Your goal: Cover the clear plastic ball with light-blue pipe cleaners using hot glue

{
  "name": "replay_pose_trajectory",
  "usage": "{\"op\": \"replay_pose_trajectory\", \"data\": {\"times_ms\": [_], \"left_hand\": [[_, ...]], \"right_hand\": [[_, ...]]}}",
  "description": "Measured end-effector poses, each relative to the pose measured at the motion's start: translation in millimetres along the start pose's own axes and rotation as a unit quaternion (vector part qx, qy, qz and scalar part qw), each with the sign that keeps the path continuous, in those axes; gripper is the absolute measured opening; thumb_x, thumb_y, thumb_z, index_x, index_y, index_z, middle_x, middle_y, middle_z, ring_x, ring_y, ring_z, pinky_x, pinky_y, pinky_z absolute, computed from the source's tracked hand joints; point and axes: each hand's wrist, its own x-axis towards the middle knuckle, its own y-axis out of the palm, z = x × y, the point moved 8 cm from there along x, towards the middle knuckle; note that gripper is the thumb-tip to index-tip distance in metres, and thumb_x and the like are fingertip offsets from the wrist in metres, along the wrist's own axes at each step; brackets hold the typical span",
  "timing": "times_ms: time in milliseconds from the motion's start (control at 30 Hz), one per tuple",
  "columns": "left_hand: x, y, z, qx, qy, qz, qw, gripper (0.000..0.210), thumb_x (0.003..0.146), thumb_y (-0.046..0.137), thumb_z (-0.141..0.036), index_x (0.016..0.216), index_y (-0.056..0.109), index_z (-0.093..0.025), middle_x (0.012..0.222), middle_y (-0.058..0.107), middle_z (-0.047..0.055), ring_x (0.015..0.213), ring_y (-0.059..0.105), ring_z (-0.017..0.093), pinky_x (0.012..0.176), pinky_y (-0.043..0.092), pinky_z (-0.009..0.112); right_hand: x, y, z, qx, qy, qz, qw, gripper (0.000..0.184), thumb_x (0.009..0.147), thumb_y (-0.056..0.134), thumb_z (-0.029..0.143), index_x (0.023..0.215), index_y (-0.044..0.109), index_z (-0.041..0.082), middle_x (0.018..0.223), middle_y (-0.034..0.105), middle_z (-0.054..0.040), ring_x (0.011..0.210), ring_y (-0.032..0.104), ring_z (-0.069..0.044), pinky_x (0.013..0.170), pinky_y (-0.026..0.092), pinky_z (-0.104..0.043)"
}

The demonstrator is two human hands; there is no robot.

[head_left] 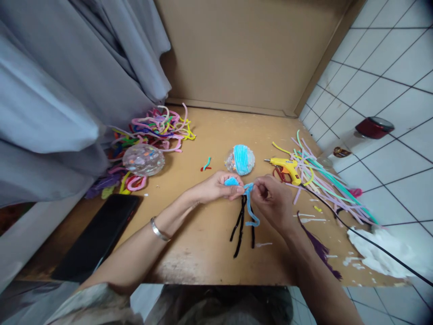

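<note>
My left hand (221,187) is closed round a small blue piece of pipe cleaner work (231,181). A loose blue pipe cleaner (250,210) runs from it, its lower end hanging in a bend. With fingertips pinched, my right hand (272,196) grips that blue pipe cleaner near its top. Several black pipe cleaners (241,228) lie below my hands; their upper ends are hidden. Just beyond my fingers sits a clear ball (230,161) with coloured bits inside and a blue pipe cleaner band (241,159) around it.
A yellow glue gun (286,168) lies right, its black cord (338,214) trailing off. Loose pipe cleaners (324,183), a clear jar (348,142), a purple tassel (320,248) and white tissue (379,253) are also there. Left are another speckled ball (144,160), a pipe cleaner pile (158,124) and a phone (99,234).
</note>
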Motion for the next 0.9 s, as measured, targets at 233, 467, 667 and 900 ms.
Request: {"op": "replay_pose_trajectory", "data": {"times_ms": [233,467,667,900], "left_hand": [[-1.7,-3.7,-2.4,0.029,0.001,-0.059,0.998,0.037,0.078,0.071,-0.049,0.074,0.062,-0.013,0.051,0.053,-0.005,0.050,0.042,0.006,0.051,0.030,0.020],[-0.2,-6.0,-2.8,0.090,0.000,-0.101,0.991,0.038,0.078,0.069,-0.050,0.071,0.063,-0.013,0.051,0.051,-0.007,0.050,0.041,0.005,0.054,0.032,0.020],[0.5,-6.0,0.0,0.096,0.003,-0.101,0.990,0.039,0.078,0.070,-0.051,0.072,0.063,-0.013,0.052,0.051,-0.007,0.050,0.041,0.006,0.053,0.032,0.020],[0.8,5.1,1.8,0.047,0.013,-0.087,0.995,0.042,0.081,0.069,-0.053,0.069,0.059,-0.014,0.054,0.053,-0.005,0.051,0.043,0.006,0.053,0.032,0.020]], "right_hand": [[-0.7,6.2,-10.3,0.071,0.024,0.038,0.996,0.012,0.085,0.054,0.014,0.089,0.062,0.020,0.083,0.065,-0.0018,0.069,0.060,-0.013,0.063,0.048,-0.025],[-3.4,15.1,-11.3,0.047,-0.027,0.144,0.988,0.023,0.095,0.048,0.022,0.089,0.070,0.021,0.084,0.070,-0.0046,0.076,0.064,-0.016,0.068,0.047,-0.028],[-3.9,12.0,-13.5,-0.007,-0.012,0.087,0.996,0.021,0.082,0.056,0.018,0.062,0.052,0.022,0.059,0.054,0.0022,0.052,0.044,-0.011,0.052,0.032,-0.025],[-10.7,0.5,-14.0,0.022,0.088,-0.083,0.992,0.017,0.079,0.055,0.020,0.062,0.051,0.023,0.058,0.050,0.0036,0.052,0.042,-0.011,0.052,0.034,-0.026]]}}
